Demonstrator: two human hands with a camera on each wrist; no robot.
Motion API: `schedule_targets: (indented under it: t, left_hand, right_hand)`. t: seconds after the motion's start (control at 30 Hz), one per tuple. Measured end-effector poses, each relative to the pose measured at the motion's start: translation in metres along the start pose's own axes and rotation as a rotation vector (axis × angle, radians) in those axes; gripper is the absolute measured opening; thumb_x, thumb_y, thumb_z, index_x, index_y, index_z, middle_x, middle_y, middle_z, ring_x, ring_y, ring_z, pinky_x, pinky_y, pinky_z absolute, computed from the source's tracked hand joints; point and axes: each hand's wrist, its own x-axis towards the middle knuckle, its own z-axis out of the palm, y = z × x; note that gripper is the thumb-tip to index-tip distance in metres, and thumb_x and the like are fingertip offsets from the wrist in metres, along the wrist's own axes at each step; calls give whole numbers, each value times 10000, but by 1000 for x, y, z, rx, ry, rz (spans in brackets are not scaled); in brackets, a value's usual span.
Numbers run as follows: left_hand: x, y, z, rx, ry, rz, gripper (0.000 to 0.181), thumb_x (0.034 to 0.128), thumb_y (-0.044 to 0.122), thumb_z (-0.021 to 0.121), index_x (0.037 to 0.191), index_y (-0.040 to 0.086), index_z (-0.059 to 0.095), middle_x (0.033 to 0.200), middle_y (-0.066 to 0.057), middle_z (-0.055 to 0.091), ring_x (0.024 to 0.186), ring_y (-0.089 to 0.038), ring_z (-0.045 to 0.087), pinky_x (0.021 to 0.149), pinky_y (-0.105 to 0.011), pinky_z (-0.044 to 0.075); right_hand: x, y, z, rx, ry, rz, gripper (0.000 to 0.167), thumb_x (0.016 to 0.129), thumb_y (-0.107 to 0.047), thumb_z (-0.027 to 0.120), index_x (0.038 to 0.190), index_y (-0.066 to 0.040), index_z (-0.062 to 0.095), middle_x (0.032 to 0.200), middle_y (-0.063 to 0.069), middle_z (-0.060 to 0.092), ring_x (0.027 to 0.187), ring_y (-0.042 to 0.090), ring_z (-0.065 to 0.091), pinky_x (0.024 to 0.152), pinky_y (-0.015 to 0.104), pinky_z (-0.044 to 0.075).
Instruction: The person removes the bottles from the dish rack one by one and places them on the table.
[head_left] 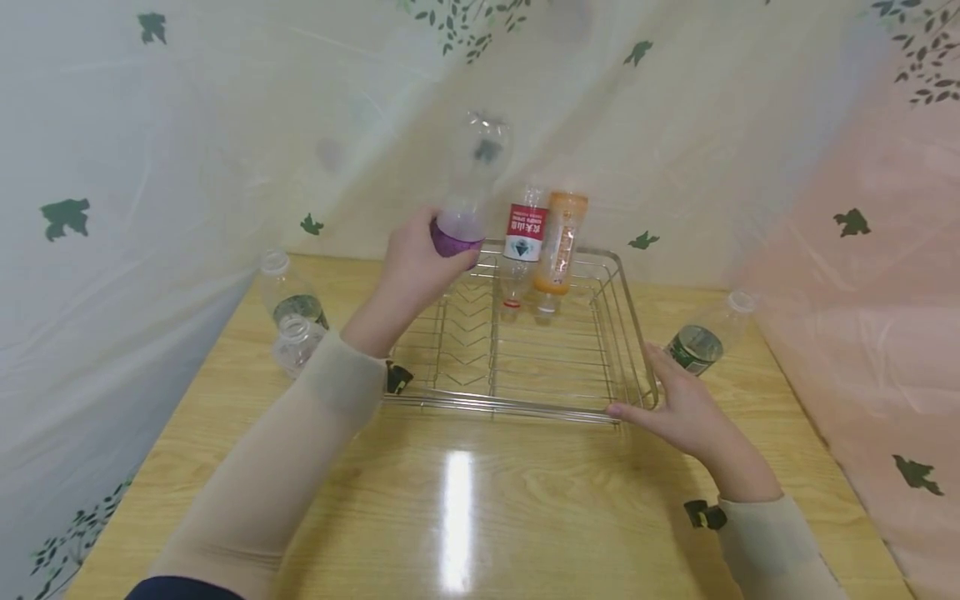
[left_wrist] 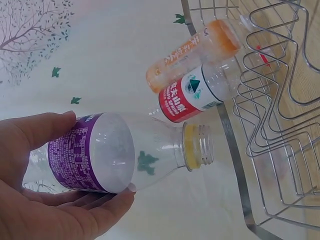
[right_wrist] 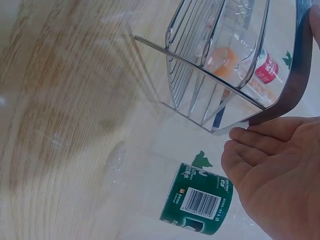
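My left hand (head_left: 420, 262) grips a clear plastic bottle (head_left: 472, 167) around its purple label, above the back of the wire rack (head_left: 551, 410). Its bare mouth with a yellow ring points toward the rack in the left wrist view; the hand hides this end in the head view. Two bottles stand upside down at the rack's back: one with a red-and-white label (head_left: 527, 233), one with an orange label (left_wrist: 185, 55). At the rack's near right corner, my right hand (head_left: 686, 412) holds the rim between thumb and fingers.
Right of the rack stands a clear bottle with a green label (head_left: 696, 346), close to my right hand. Left of it are another green-labelled bottle (head_left: 300, 308) and a clear bottle (head_left: 295, 343), partly behind my left sleeve. A patterned curtain (head_left: 360, 167) hangs behind the wooden table (head_left: 525, 508).
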Motion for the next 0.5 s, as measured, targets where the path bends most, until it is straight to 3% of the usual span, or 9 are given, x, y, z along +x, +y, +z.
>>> schedule_targets:
  t: [0.2, 0.37, 0.5]
  left_hand:
    - [-14, 2, -1, 44, 18, 83, 604, 868, 254, 831, 1345, 31, 535, 1254, -115, 625, 1141, -248, 593, 961, -350, 531]
    - [-25, 3, -2, 106, 20, 122, 632, 864, 262, 838, 1369, 37, 532, 1252, -108, 622, 1147, -258, 577, 965, -380, 529]
    - [-31, 3, -2, 100, 20, 150, 633, 856, 246, 843, 1370, 36, 539, 1215, -95, 625, 1109, -243, 570, 941, -386, 530]
  right_hand:
    - [0, -1, 0, -1, -6, 7, 1200, 813, -606, 790, 1604, 31, 150, 1634, 270, 168, 1440, 542, 194, 1096, 736, 240]
    - [-1, -1, 0, 7, -13, 17, 1204, 814, -612, 786, 1609, 18, 138, 1633, 274, 165, 1440, 545, 192, 1092, 742, 239]
    - [-1, -1, -1, 6, -8, 14, 1200, 816, -604, 789, 1610, 17, 138, 1628, 283, 172, 1435, 551, 199, 1089, 745, 239]
